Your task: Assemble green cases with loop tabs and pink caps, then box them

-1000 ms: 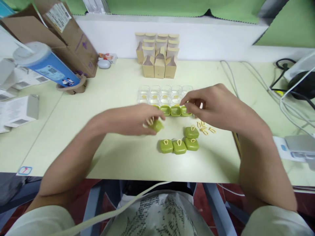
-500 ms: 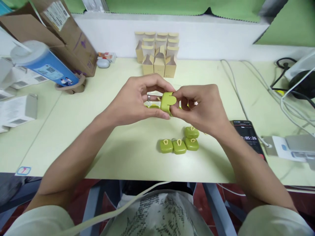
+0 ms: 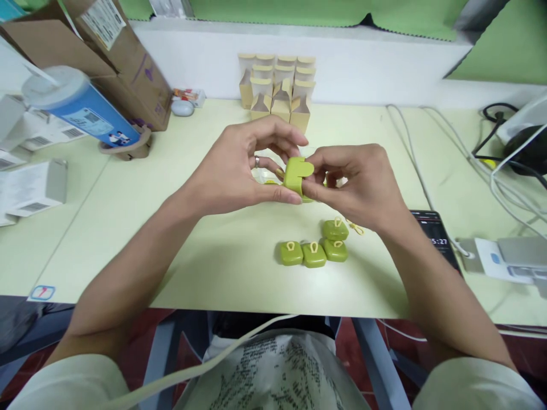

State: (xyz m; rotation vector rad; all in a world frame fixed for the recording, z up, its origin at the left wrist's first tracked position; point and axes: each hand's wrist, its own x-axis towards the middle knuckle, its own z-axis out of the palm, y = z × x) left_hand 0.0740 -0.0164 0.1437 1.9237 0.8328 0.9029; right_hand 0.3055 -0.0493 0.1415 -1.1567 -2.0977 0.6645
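A small green case [image 3: 294,175] with a rounded flap is up above the table between my two hands. My left hand [image 3: 239,168], wearing a ring, supports it with the thumb below and a finger at its left side; the index finger is lifted off. From the right, my right hand [image 3: 356,176] pinches its edge between thumb and fingers. Several similar glossy green cases with yellow loops, such as this green case [image 3: 291,254], lie nearer the table's front edge. A loose yellow cord [image 3: 355,228] rests beside them. More green and yellow bits behind my hands are mostly hidden.
Open cardboard boxes [image 3: 300,114] stand in rows against the wall. At left are a large carton [image 3: 141,85], a blue canister [image 3: 92,114] and white boxes [image 3: 43,191]. A phone [image 3: 436,236], cables and an adapter [image 3: 498,256] lie at right.
The green case has shifted slightly right in my hands. My left index finger has lifted away from its top. The yellow cord shows more beside my right wrist.
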